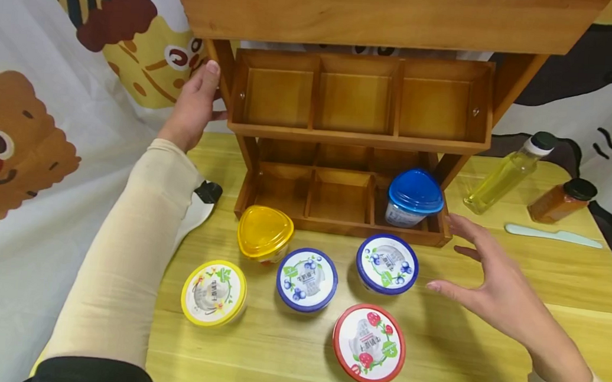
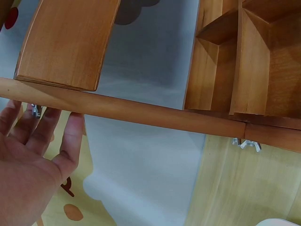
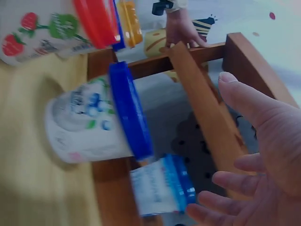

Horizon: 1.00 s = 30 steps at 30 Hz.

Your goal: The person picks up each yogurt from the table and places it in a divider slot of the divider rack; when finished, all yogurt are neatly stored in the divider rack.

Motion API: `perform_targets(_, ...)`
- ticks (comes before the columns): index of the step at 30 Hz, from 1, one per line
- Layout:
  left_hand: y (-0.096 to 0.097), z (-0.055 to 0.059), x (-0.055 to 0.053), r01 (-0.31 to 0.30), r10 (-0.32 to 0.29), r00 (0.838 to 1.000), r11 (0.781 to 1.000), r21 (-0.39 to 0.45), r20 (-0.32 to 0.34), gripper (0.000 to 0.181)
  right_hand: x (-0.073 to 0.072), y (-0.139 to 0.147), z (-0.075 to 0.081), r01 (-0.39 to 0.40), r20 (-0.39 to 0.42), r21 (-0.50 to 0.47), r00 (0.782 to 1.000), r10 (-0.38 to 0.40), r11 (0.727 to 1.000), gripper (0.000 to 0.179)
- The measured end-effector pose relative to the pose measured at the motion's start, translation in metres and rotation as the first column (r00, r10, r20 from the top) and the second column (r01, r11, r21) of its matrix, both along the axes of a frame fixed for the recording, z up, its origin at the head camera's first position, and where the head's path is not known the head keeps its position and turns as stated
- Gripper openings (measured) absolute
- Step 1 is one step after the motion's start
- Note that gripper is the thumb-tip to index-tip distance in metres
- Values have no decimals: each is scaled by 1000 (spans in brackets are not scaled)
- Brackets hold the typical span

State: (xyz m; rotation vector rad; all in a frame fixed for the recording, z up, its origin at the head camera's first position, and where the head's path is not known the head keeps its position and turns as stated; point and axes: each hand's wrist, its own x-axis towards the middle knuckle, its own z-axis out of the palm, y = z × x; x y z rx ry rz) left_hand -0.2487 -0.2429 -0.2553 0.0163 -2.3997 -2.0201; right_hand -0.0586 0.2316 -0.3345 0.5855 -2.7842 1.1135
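My left hand (image 1: 195, 103) touches the left side post of a tiered wooden rack (image 1: 357, 138); in the left wrist view its fingers (image 2: 70, 141) reach up to the rail, tips partly hidden. My right hand (image 1: 497, 281), fingers spread and holding nothing, hovers by the rack's lower right corner. Left of it stands a cup with a dark blue, blueberry-printed lid (image 1: 388, 264). A blue-lidded tub (image 1: 415, 193) sits in the right compartment of the bottom tier. On the table are another blueberry cup (image 1: 307, 280), a red-lidded strawberry cup (image 1: 368, 344), a yellow-rimmed cup (image 1: 213, 293) and a yellow-lidded tub (image 1: 264, 232).
Right of the rack stand an oil bottle (image 1: 504, 175) and a black-capped jar (image 1: 562, 200), with a pale knife (image 1: 553, 235) in front. A white utensil with a black end (image 1: 198, 210) lies by my left forearm. Printed cloth (image 1: 22, 135) hangs behind.
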Motion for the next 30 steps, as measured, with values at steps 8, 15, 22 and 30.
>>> perform_targets(8,0,1,-1,-6,6,1000,1000,-14,3,56,1,-7,-33,-53,78,-64,995,58,997,103)
perform_targets(15,0,1,-1,-1,1,1000,1000,-23,9,57,-3,-15,-53,-63,118,-115,990,76,991,101)
perform_targets(22,0,2,1,0,1,1000,1000,-24,12,57,-4,-22,-66,-56,184,-93,980,72,994,101)
perform_targets(30,0,0,-1,-4,4,1000,1000,-15,15,56,-6,-31,-72,-38,262,-64,964,54,997,105)
